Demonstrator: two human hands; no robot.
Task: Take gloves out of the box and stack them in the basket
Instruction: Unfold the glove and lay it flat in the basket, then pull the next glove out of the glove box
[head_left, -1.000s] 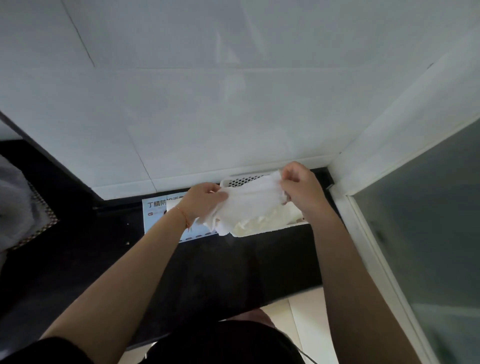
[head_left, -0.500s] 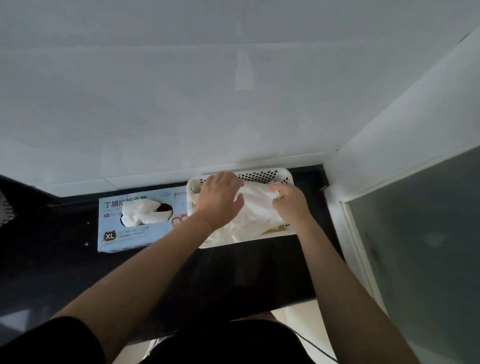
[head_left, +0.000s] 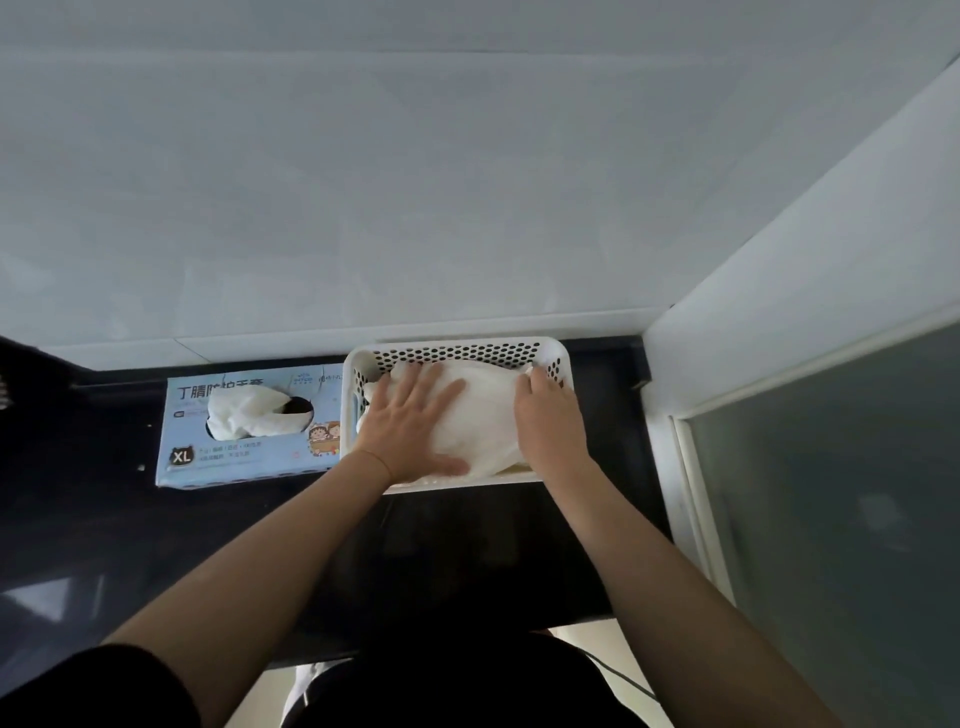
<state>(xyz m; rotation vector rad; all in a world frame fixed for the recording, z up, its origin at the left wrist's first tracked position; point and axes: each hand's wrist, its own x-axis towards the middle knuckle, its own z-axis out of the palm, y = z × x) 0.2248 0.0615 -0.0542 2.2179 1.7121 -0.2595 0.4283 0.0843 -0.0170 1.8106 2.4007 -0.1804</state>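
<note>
A white perforated basket (head_left: 558, 358) stands on the black counter against the wall. Inside it lies a pile of white gloves (head_left: 483, 415). My left hand (head_left: 410, 421) lies flat on the pile's left part, fingers straight and spread, pressing down. My right hand (head_left: 548, 421) rests on the pile's right side, its fingertips curled over the top glove's far edge. Left of the basket and touching it lies the light blue glove box (head_left: 249, 452), marked XL. A white glove (head_left: 244, 410) sticks out of the box's oval opening.
The black counter (head_left: 467, 551) runs left to right, with its front edge close to my body. A white tiled wall (head_left: 467, 208) rises right behind the basket and box. A white frame with frosted glass (head_left: 831, 493) bounds the right side.
Both hands have brought the glove down from the air into the basket. My left hand has let go of it and now presses flat on the pile. The view has tilted downward.
</note>
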